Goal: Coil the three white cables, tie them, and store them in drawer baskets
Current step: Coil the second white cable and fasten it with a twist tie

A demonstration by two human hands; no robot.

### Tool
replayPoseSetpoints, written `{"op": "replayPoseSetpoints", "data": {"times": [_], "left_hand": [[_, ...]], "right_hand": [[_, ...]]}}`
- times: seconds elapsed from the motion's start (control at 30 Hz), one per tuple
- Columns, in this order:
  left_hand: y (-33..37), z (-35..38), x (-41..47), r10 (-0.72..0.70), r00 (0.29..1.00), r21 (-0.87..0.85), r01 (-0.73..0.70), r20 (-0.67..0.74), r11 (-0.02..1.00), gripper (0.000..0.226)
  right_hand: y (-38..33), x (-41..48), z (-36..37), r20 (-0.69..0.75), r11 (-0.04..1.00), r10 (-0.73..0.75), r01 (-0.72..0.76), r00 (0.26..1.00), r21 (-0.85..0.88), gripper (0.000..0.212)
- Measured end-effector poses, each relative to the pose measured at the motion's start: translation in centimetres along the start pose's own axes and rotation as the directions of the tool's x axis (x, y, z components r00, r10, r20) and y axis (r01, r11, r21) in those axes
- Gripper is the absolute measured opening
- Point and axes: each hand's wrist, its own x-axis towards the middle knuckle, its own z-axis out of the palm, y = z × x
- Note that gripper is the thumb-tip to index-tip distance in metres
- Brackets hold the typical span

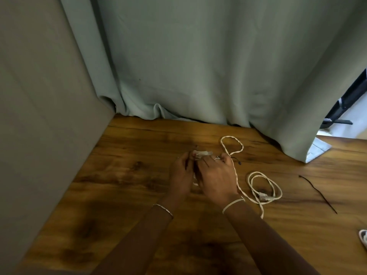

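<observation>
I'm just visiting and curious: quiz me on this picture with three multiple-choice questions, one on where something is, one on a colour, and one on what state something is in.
1. The long dark tie lies:
A) in a drawer
B) on the table, right of the coiled cable
C) round a wrist

2. The curtain is:
A) red
B) black
C) pale grey-green

3. The braided cable is:
A) gripped by the left hand and right hand
B) lying untouched
C) stored away

Answers:
1 B, it lies bare on the wood past the coil.
2 C, its folds show that tint.
3 A, both hands close on its end.
</observation>
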Motion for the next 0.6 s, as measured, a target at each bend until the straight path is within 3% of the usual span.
{"op": "replayPoseSetpoints", "data": {"times": [0.13,0.23,0.4,0.6], "left_hand": [[-0.3,0.5,1.1,-0.095,0.990,-0.098,0.085,-0.100,0.992,0.015],[-0.5,0.9,2.0,-0.205,0.962,-0.166,0.176,-0.179,0.970,0.024],[-1.1,0.9,3.4,-0.328,0.920,-0.196,0.288,-0.215,0.937,0.026],[-1.2,0.3,4.8,-0.373,0.873,-0.256,0.301,-0.315,0.919,0.020]], "right_hand": [[0.6,0.6,0.8,0.011,0.999,-0.040,0.040,0.999,-0.005,0.011],[1.4,1.0,1.5,0.044,0.999,-0.048,0.048,0.998,0.002,0.012],[2.3,2.1,2.3,0.098,0.995,-0.093,0.091,0.991,0.030,0.020],[3.3,3.6,1.6,0.090,0.985,-0.174,0.171,0.981,0.035,0.012]]}}
